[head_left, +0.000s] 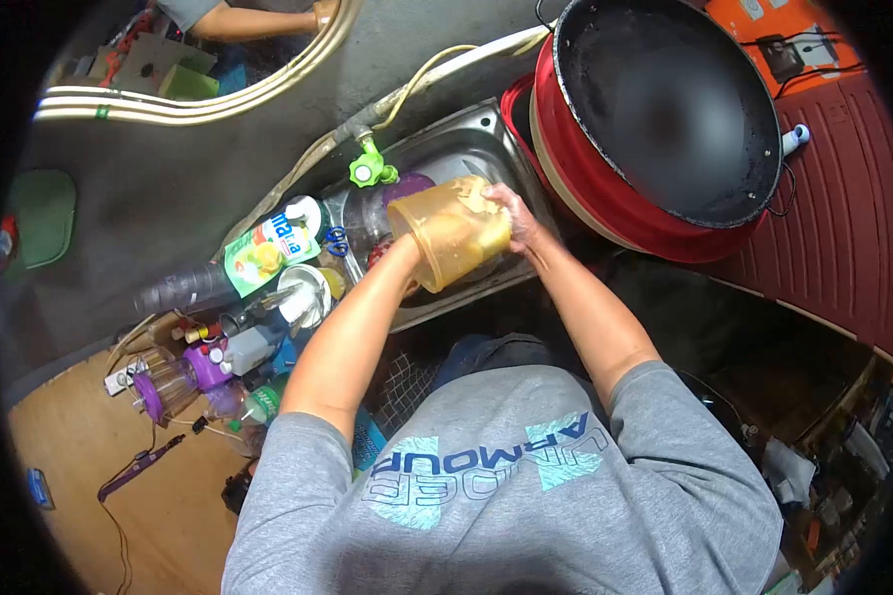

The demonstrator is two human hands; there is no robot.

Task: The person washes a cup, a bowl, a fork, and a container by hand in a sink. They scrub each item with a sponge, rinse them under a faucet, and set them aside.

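Observation:
A translucent yellow plastic container (pixel 445 241) is tilted over the sink, its open rim toward the left. My right hand (pixel 516 216), wet and sudsy, grips the far end, where pale yellow material shows against the wall. On the opposite side, my left hand (pixel 412 284) holds the container at its rim, with most of the fingers hidden by it. Beneath is the metal sink (pixel 481 149), in which a purple item (pixel 410 186) partly shows. A green-handled tap (pixel 369 169) sits just above the sink's back edge.
Stacked red basins (pixel 566 169) with a large black pan (pixel 670 109) on top stand at the right. To the left are a refill pouch (pixel 268 253), a white holder of utensils (pixel 306 297) and a purple blender (pixel 164 385). A pipe (pixel 318 149) runs along the wall.

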